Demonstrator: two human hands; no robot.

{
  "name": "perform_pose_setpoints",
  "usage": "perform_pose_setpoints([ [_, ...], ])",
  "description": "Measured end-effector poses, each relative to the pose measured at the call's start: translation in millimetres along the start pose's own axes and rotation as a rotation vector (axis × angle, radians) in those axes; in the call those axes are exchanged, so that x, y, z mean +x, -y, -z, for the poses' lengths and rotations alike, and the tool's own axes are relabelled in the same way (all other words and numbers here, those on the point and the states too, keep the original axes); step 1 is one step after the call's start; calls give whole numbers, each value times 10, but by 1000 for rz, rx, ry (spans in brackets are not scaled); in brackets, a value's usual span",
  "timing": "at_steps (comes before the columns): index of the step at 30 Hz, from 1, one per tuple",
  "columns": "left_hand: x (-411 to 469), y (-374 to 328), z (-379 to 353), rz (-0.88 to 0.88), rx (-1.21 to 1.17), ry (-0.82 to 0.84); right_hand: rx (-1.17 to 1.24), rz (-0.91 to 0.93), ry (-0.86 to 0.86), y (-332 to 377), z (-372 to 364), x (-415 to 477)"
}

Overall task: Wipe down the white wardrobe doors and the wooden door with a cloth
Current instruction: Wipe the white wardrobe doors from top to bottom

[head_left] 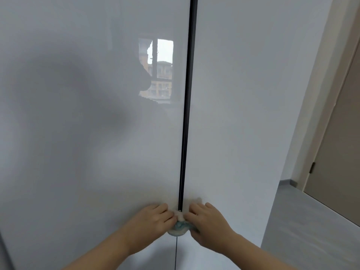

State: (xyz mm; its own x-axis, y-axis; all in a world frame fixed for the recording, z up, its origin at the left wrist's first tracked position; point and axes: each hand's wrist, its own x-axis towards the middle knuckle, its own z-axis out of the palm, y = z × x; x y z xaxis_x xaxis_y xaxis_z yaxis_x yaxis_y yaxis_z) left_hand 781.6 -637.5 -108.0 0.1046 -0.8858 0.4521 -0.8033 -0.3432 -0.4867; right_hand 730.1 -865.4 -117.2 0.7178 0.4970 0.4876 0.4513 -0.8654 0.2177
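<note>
Cloth (pixel 178 229) — bunched, blue and white — is held against the dark seam (pixel 185 133) low between the white wardrobe doors (pixel 87 143). It is pinched from both sides by left grip (pixel 153 217) and right grip (pixel 208 221), fingers curled onto it.

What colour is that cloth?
The cloth is white and pale blue, best seen in the head view.

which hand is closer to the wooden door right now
Right. The right hand is on the cloth just right of the dark gap, toward the wooden door; the left hand is left of the gap, farther off.
</note>
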Motion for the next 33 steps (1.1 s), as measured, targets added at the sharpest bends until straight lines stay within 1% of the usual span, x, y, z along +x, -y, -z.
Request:
perform_pose_setpoints([
  [2, 44, 88, 184, 27, 21, -62, 37, -8, -59, 1, 190, 81],
  [5, 246, 370, 650, 28, 52, -182, 96, -62, -209, -15, 575, 310],
  [9, 608, 854, 1355, 48, 195, -366, 239, -181, -404, -39, 1193, 726],
  [11, 794, 1102, 1681, 90, 263, -432, 300, -178, -505, -72, 1505, 972],
  [15, 1170, 1524, 2302, 142, 424, -486, 349, -177, -672, -141, 2085, 1418],
  [19, 1607, 1966, 2899, 133, 575, -506, 305, -105, -725, -186, 2500, 1810],
  [22, 1990, 2218, 3308, 172, 677, -501, 265, -113, -791, -324, 2821, 2112],
  [24, 2246, 2329, 3531, 291, 637, -528, 211, -124, -844, -463, 3046, 2304],
  [26, 2441, 2438, 3661, 421, 489, -578, 157, -135, -866, -568, 3203, 2455],
  [27, 2499, 2497, 3678, 428, 421, -612, 122, -129, -876, -610, 3254, 2518],
  [30, 2436, 2498, 3637, 324, 270, -590, 8, -93, -924, -696, 3260, 2623],
  [33, 2292, 2521, 3506, 277, 212, -573, -64, -90, -954, -770, 3199, 2653],
])
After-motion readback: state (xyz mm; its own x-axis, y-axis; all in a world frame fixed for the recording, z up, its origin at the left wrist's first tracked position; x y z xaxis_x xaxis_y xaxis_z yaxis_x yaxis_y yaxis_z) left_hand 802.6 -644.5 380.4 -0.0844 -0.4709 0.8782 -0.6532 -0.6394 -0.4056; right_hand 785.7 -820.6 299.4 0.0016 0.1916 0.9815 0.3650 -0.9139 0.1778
